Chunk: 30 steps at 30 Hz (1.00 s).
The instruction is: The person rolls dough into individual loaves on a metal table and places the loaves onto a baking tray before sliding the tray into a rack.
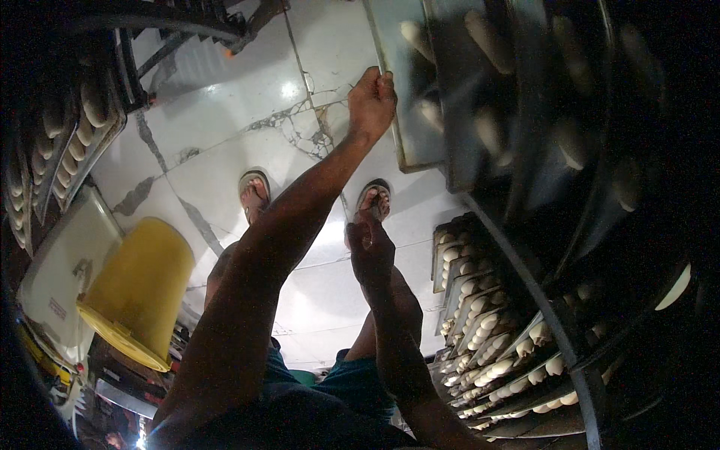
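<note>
two hands in view: left hand (373, 101) clenched on the edge of a metal tray (409, 82) of dough pieces, partly out of the rack (555, 322). right hand (369, 251) loosely curled, holding nothing. tray not yet clear; rack below loaded.

Left arm stretched far forward, left grip (372, 101) clenched, right grip (370, 251) hanging loosely curled

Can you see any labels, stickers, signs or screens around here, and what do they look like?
Small label: on the white lid-like panel at the left, beside the yellow bucket; a pale rectangle with reddish markings, too small to make out.
No signs or screens show; the trays of dough pieces carry no labels.
</note>
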Each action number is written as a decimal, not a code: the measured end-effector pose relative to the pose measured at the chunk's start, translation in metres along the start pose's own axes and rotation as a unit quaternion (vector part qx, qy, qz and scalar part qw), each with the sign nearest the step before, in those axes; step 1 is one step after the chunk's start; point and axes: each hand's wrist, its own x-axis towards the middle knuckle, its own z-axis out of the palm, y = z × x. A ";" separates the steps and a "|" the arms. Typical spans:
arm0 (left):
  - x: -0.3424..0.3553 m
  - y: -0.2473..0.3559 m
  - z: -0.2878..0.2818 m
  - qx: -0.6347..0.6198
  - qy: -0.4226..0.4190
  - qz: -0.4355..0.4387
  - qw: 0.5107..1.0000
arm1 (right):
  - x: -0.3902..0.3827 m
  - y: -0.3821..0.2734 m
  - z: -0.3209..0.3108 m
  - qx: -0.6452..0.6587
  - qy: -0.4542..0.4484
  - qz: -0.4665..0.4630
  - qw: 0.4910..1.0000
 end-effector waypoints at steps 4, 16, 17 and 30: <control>0.003 0.010 0.013 0.051 -0.028 -0.017 0.998 | 0.004 0.012 0.004 0.010 -0.017 -0.112 0.994; 0.009 0.028 0.048 0.077 -0.033 0.042 0.996 | 0.008 -0.023 0.003 0.060 -0.016 -0.029 0.998; 0.010 0.026 0.051 0.061 -0.044 0.043 0.996 | 0.007 -0.024 0.005 0.059 -0.010 -0.047 0.997; -0.102 -0.033 -0.212 0.301 -0.174 -0.120 0.930 | -0.025 0.011 -0.013 0.042 -0.016 -0.041 0.998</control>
